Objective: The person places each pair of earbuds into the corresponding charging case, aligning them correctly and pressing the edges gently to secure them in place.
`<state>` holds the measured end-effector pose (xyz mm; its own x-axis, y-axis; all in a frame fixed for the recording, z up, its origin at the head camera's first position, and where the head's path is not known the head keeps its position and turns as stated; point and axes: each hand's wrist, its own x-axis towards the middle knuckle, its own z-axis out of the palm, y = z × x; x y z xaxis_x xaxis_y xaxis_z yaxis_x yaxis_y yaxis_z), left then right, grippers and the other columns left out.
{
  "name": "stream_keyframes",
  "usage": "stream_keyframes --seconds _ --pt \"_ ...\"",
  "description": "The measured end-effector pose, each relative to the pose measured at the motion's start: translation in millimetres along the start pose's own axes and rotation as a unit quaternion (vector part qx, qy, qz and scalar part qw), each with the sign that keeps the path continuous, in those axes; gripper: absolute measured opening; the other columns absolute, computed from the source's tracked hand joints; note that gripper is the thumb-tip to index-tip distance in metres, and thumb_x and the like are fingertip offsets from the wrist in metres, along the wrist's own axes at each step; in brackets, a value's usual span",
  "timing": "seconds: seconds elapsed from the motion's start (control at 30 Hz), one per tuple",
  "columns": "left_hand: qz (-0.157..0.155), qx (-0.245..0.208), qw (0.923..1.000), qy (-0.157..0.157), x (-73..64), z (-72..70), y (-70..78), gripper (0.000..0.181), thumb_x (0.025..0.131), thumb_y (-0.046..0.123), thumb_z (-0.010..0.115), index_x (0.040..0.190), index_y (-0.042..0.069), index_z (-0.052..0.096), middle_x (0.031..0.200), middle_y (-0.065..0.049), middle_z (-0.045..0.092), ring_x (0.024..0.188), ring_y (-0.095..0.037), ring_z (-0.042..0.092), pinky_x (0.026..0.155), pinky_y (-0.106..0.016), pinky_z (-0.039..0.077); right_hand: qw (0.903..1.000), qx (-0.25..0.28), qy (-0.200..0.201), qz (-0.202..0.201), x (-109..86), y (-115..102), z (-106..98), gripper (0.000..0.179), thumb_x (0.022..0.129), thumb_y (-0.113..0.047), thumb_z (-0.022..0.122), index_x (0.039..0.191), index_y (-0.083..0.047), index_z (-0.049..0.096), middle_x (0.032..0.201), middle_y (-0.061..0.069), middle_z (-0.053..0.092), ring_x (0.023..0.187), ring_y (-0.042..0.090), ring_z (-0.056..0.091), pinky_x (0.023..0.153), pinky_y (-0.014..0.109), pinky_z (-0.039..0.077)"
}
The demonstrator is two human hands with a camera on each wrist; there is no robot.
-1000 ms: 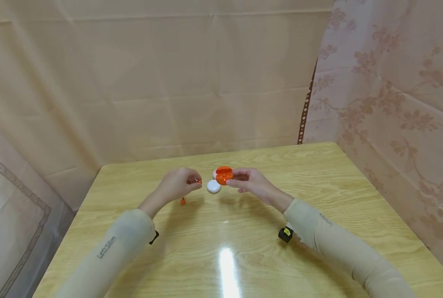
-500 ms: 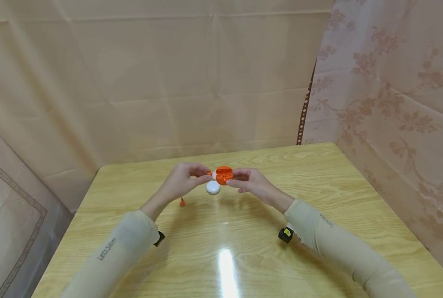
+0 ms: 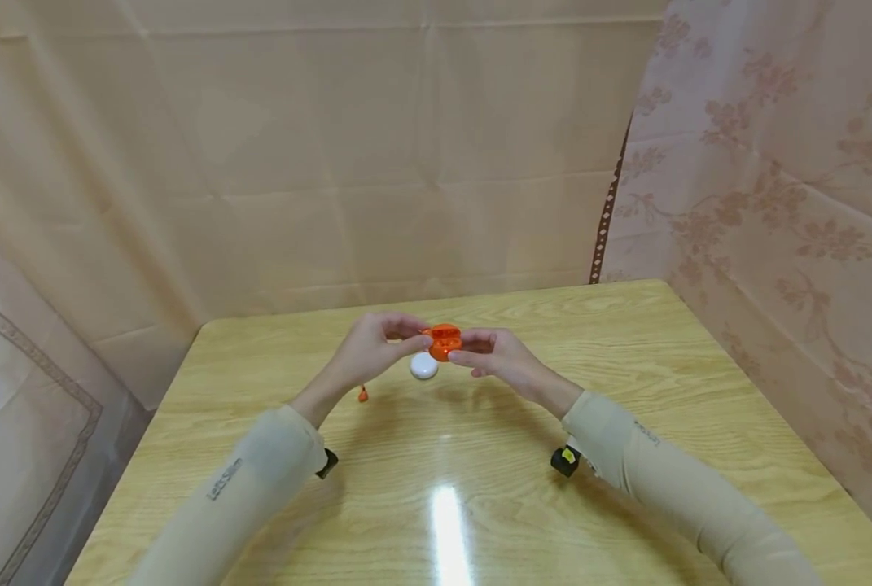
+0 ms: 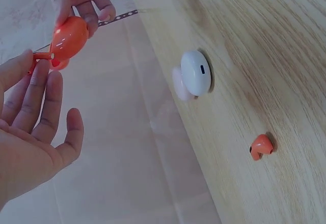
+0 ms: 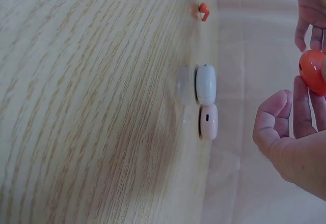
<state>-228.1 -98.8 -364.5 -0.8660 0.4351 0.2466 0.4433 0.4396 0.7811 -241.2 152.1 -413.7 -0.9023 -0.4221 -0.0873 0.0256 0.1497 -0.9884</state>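
My right hand (image 3: 505, 358) holds an orange earbud case (image 3: 444, 343) above the table, its lid flipped up and a small light glowing on its front. Between thumb and fingers, my left hand (image 3: 377, 346) pinches an orange earbud (image 4: 43, 56) by its stem, right at the edge of the case. In the left wrist view the case (image 4: 70, 38) shows its rounded shell, and the right fingers grip it from the far side. A second orange earbud (image 4: 262, 146) lies on the table below the left hand.
A white rounded case (image 3: 424, 365) sits on the wooden table (image 3: 523, 505) under the hands. Beside it stands a pale pink case (image 5: 209, 122), hidden in the head view. Beige curtain (image 3: 406, 163) hangs behind the table's back edge.
My left hand has moved right with the earbud, from left of the white case up to the orange case. The right hand has stayed nearly still.
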Motion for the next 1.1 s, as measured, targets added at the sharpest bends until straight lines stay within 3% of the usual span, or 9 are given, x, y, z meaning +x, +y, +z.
stream_keyframes --seconds 0.17,0.53,0.77,0.9,1.1 --pt "-0.001 -0.019 0.9998 0.005 0.6 2.3 2.3 0.024 0.094 0.029 0.076 0.110 0.012 0.077 0.093 0.005 0.075 0.092 -0.016 0.070 0.084 -0.042 0.054 1.0000 0.006 -0.002 0.002 -1.0 -1 1 0.047 0.093 -0.024 0.077 0.131 -0.002 0.062 0.122 0.010 0.069 0.120 0.042 0.057 0.100 0.061 0.045" --pt "-0.025 -0.041 0.9989 -0.002 1.8 8.2 5.0 0.023 0.094 0.028 0.075 0.112 0.014 0.076 0.094 0.004 0.075 0.093 -0.016 0.070 0.085 -0.043 0.053 1.0000 0.003 -0.006 -0.002 -0.6 2 1 0.046 0.093 -0.026 0.077 0.131 -0.004 0.064 0.122 0.009 0.070 0.114 0.034 0.061 0.099 0.060 0.046" --pt "-0.019 -0.044 0.9989 0.002 1.9 11.8 2.9 0.022 0.095 0.030 0.075 0.110 0.014 0.076 0.093 0.004 0.076 0.091 -0.019 0.070 0.072 -0.036 0.052 0.9999 0.000 -0.007 -0.010 0.7 2 2 0.044 0.093 -0.026 0.077 0.129 -0.005 0.065 0.121 0.008 0.071 0.111 0.032 0.062 0.097 0.059 0.047" --pt "-0.012 -0.036 0.9993 0.006 2.1 13.4 1.1 0.021 0.095 0.030 0.075 0.109 0.014 0.076 0.092 0.005 0.076 0.091 -0.022 0.070 0.065 -0.035 0.051 0.9999 0.001 -0.009 -0.011 1.7 2 3 0.044 0.093 -0.027 0.077 0.130 -0.005 0.065 0.122 0.008 0.071 0.115 0.038 0.060 0.096 0.059 0.048" --pt "0.007 -0.026 0.9996 0.007 2.3 13.8 -1.3 0.018 0.095 0.028 0.074 0.107 0.014 0.077 0.091 0.007 0.075 0.088 -0.023 0.068 0.068 -0.036 0.053 0.9998 0.005 -0.013 -0.011 1.1 2 5 0.044 0.093 -0.026 0.077 0.130 -0.005 0.065 0.122 0.008 0.070 0.119 0.043 0.057 0.096 0.059 0.047"
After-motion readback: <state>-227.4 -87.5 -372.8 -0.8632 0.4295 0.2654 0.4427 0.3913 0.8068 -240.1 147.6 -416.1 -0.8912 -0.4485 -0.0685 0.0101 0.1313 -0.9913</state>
